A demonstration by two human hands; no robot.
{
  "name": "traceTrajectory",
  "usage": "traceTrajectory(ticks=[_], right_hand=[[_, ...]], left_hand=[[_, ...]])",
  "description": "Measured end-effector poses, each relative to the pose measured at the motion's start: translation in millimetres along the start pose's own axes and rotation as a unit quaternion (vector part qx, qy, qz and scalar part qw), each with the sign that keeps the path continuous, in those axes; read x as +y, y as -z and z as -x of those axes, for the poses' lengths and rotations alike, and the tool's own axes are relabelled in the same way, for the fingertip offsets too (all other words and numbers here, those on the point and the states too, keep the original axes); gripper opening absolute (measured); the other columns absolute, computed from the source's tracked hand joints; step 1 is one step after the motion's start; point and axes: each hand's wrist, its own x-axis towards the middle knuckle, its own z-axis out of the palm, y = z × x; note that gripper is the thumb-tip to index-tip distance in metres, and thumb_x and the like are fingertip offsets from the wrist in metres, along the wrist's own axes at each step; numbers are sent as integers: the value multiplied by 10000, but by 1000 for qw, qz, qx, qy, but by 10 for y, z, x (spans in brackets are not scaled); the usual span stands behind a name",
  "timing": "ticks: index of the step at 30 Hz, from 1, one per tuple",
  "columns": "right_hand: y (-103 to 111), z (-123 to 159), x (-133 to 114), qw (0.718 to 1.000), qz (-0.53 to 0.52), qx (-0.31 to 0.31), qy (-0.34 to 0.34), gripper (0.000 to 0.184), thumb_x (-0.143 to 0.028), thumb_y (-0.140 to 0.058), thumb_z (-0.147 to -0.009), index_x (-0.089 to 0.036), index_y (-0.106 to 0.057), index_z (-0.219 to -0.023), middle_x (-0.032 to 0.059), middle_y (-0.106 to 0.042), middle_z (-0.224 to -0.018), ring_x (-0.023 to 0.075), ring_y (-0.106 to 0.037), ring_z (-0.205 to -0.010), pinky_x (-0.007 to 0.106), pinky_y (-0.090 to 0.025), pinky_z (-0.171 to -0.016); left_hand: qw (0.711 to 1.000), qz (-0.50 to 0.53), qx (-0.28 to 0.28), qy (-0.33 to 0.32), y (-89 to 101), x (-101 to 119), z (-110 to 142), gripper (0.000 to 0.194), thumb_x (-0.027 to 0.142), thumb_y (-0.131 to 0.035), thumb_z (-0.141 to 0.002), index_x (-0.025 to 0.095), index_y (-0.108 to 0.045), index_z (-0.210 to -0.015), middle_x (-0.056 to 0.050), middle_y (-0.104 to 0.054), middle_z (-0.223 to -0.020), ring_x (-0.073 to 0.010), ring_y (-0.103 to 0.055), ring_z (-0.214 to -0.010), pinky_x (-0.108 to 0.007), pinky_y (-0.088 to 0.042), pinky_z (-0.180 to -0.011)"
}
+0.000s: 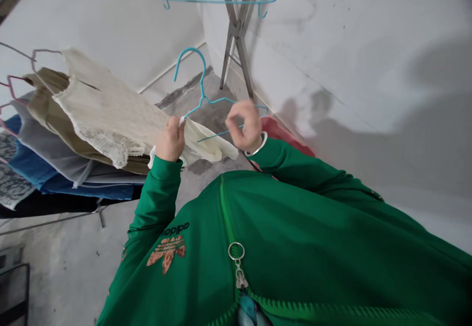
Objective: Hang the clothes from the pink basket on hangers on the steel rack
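A light-blue wire hanger (202, 82) is held up in front of me, its hook pointing upward. My left hand (169, 139) pinches the edge of a white garment (212, 146) at the hanger's left shoulder. The cloth hangs around that end and partly covers the lower bar. My right hand (246, 127) is curled with thumb and fingers rounded at the hanger's right half, the wire passing behind and through its grip. The hanger's right tip shows just beyond the knuckles. The garment's full shape is hidden.
To the left, a cream lace top (106, 100), khaki (51, 100), grey and blue clothes hang in a row. Another blue hanger (217, 1) hangs by the metal rack legs (236, 31). A pink-red item (283, 134) sits low near the wall behind my right sleeve.
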Motion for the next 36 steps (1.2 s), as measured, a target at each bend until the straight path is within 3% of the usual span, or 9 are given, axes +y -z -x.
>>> traceTrajectory(ticks=[2,5,9,13,21,26,30,33,36], right_hand=[[-128,279,-14,986,-8,-160,49,225,-230,-371,-948,-195,-580,-1025,73,-626,-927,193,-565,-890,344,-478,-797],[-380,589,68,907,25,-415,58,293,-149,-379,-903,-123,-605,-1087,123,-657,-1056,200,-562,-951,341,-447,-825],[-477,688,277,821,121,-557,5,240,-155,-528,-813,-148,-655,-1016,108,-673,-1087,246,-515,-1041,377,-359,-873],[-216,735,537,816,172,-547,-67,294,-179,-542,-788,-163,-670,-1052,110,-638,-1188,268,-498,-1021,375,-328,-827],[184,871,991,907,41,-409,-89,282,-331,-441,-917,-155,-661,-925,117,-693,-990,220,-566,-946,401,-389,-918],[321,736,733,949,-18,-305,-82,272,-371,-476,-927,-183,-627,-801,80,-688,-836,187,-592,-840,376,-464,-853],[464,592,392,949,-117,-275,-105,235,-362,-525,-916,-194,-624,-1047,78,-677,-1019,147,-621,-833,322,-517,-802],[503,425,378,959,-54,-230,-155,355,-371,-459,-947,-192,-550,-1240,121,-613,-1198,164,-615,-883,366,-516,-847],[447,245,573,953,44,-271,-128,435,-418,-444,-948,-164,-525,-1291,141,-607,-1233,240,-567,-1046,456,-446,-962]], left_hand=[[1000,20,17,-10,55,-34,5,387,467,-336,-989,175,-579,-919,-54,-590,-769,-202,-613,-776,-284,-406,-685],[999,36,22,-34,167,-33,16,395,483,-351,-983,176,-585,-905,-39,-567,-736,-183,-599,-746,-274,-401,-672],[998,35,16,-53,332,-38,65,375,464,-388,-970,172,-588,-846,-19,-524,-677,-155,-549,-670,-263,-364,-626],[999,28,27,-35,438,-204,144,318,409,-444,-941,167,-626,-841,-12,-525,-658,-136,-507,-629,-256,-348,-607],[997,-47,49,36,252,-539,309,290,387,-486,-904,196,-704,-891,-24,-511,-669,-149,-467,-633,-265,-289,-594],[987,-128,57,83,151,-437,328,319,424,-478,-917,204,-703,-969,-57,-505,-760,-163,-420,-625,-292,-205,-580],[984,-103,103,104,141,-446,309,341,433,-471,-925,177,-686,-995,-64,-470,-766,-178,-439,-664,-300,-238,-607],[984,-66,139,87,146,-496,290,320,423,-499,-915,170,-683,-982,-55,-467,-749,-170,-449,-671,-295,-260,-622],[985,-54,153,55,157,-508,267,319,429,-498,-913,174,-689,-926,-50,-476,-731,-163,-456,-666,-290,-278,-625]])
